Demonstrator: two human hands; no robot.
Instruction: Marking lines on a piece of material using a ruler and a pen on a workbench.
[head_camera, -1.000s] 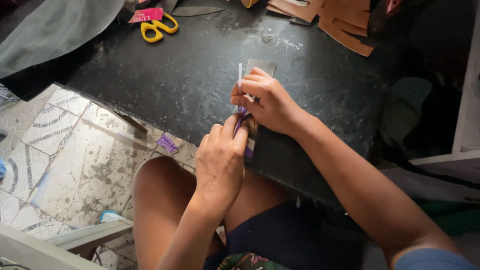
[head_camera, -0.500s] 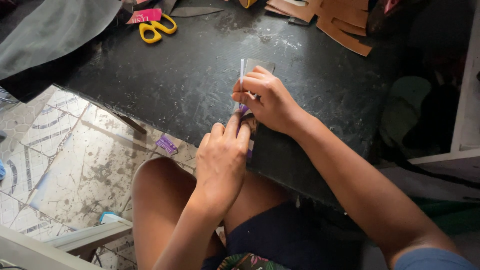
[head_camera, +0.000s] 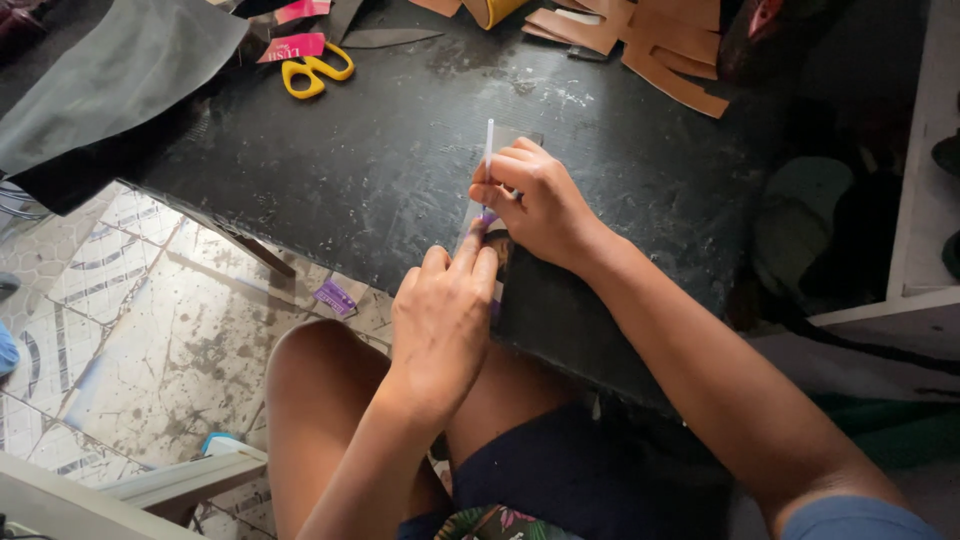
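Dark and scuffed, the worktable (head_camera: 330, 170) fills the upper frame; at its centre we hold a white pen (head_camera: 488, 150) in our right hand (head_camera: 540, 205), fingers closed round it, its long axis running up-frame along a clear ruler (head_camera: 510, 140). Just below, our left hand (head_camera: 440, 315) presses fingertips together on the small dark piece (head_camera: 500, 250); it is nearer.

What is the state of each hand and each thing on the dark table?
Right hand: gripping a thin white pen-like tool, held upright.
Left hand: fingertips pressing down a clear ruler-like strip.
Clear strip: flat on the dark table.
Yellow scissors: lying flat, untouched.
Brown cut pieces: piled loosely.
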